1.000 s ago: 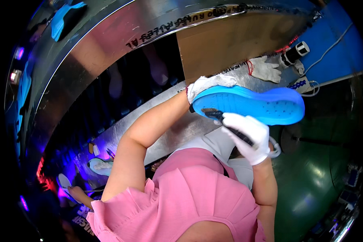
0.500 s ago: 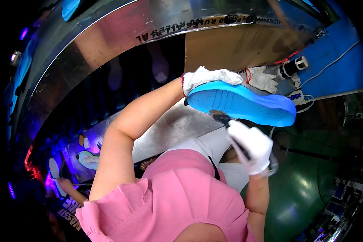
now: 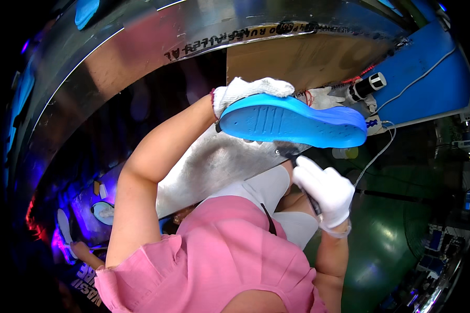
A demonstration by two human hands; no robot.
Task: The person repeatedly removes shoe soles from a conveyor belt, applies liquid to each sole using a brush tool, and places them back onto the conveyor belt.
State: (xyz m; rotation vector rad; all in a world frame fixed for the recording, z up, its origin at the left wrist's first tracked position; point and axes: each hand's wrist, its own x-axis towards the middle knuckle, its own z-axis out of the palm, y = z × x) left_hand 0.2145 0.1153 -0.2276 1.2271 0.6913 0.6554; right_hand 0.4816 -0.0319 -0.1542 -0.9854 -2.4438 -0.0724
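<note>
I see the left hand (image 3: 253,89) gripping a blue shoe sole (image 3: 297,124) and the right hand (image 3: 324,189) pinching a brush (image 3: 288,151) near its edge

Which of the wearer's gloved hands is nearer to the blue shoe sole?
The left. The left hand holds the blue shoe sole along its far edge; the right hand is apart from it, on the near side, gripping a brush.

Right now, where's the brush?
In the head view, the brush is right of centre, held in the gloved right hand, with its tip close by the lower edge of the blue shoe sole.
</note>
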